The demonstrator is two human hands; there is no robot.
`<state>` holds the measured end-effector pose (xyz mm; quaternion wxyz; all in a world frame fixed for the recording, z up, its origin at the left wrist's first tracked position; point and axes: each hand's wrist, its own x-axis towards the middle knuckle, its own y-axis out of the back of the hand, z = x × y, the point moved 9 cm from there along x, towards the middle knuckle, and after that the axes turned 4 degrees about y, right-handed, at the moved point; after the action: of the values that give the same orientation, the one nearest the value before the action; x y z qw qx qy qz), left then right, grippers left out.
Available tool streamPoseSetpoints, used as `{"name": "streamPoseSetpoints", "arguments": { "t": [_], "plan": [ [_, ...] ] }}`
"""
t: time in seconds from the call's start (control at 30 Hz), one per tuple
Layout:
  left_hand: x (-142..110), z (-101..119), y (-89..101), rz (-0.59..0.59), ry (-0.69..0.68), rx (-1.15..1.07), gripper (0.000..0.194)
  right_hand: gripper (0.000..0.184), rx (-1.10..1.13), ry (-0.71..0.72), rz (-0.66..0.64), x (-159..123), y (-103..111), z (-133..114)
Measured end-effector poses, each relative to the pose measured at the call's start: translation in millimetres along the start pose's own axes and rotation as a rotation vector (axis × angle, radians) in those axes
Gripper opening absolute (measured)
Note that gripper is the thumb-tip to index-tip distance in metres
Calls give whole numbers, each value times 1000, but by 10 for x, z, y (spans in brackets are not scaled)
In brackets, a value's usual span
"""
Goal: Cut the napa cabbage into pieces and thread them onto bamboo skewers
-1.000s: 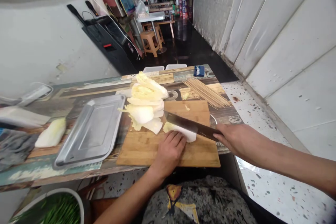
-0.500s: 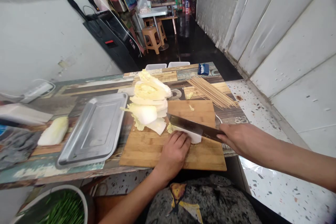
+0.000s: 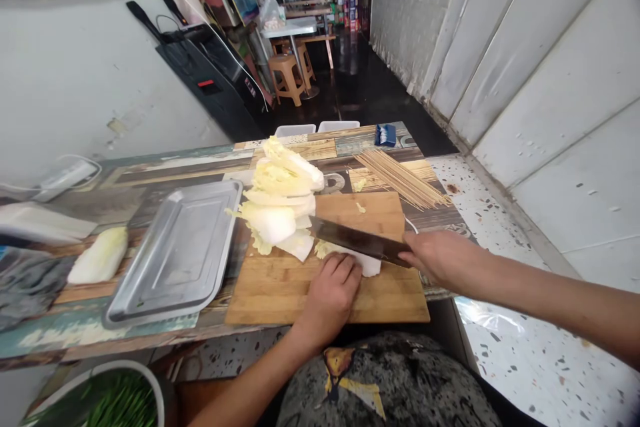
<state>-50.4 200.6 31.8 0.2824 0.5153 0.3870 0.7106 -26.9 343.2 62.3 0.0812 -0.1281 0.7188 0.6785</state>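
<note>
My right hand (image 3: 430, 255) grips the handle of a dark, wide-bladed kitchen knife (image 3: 357, 240). Its blade lies along the far side of a napa cabbage leaf (image 3: 371, 266) on the wooden cutting board (image 3: 280, 287). With fingers bent and pressed together, my left hand (image 3: 336, 283) holds that leaf down; part of it is hidden under the fingers. Beyond the knife tip, at the board's left side, a pile of pale yellow and white cabbage leaves (image 3: 285, 180) overlaps the board's edge.
Left of the board stands a metal tray (image 3: 173, 260), with a cabbage piece (image 3: 99, 255) and a grey cloth (image 3: 30, 287) farther left. Bamboo skewers (image 3: 403, 179) and a small blue box (image 3: 385, 135) lie at the back right. A bowl of cut greens (image 3: 120, 400) is below the table.
The knife has shifted slightly left and toward me along the leaf. My left hand stays on the leaf in nearly the same place. The whole view sways a little.
</note>
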Motion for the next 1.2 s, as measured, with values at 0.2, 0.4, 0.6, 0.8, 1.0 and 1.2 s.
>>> {"name": "streamPoseSetpoints", "arguments": {
  "t": [0.2,0.4,0.6,0.8,1.0,1.2],
  "plan": [
    [7,64,21,-12,-18,25,22,32,-131,-160,210,25,263,675],
    [-43,-284,464,59,50,135,37,33,-112,-150,328,-78,294,677],
    [-65,-1206,675,-69,255,467,38,32,-5,-71,354,-274,211,464],
    [9,-1338,1084,191,154,387,18,37,56,-142,384,-387,199,623],
    [413,-499,1136,269,87,485,13,36,79,-244,439,-540,258,767],
    [722,-51,-141,-262,87,347,14,33,100,-214,444,-561,260,671]
  ]
}}
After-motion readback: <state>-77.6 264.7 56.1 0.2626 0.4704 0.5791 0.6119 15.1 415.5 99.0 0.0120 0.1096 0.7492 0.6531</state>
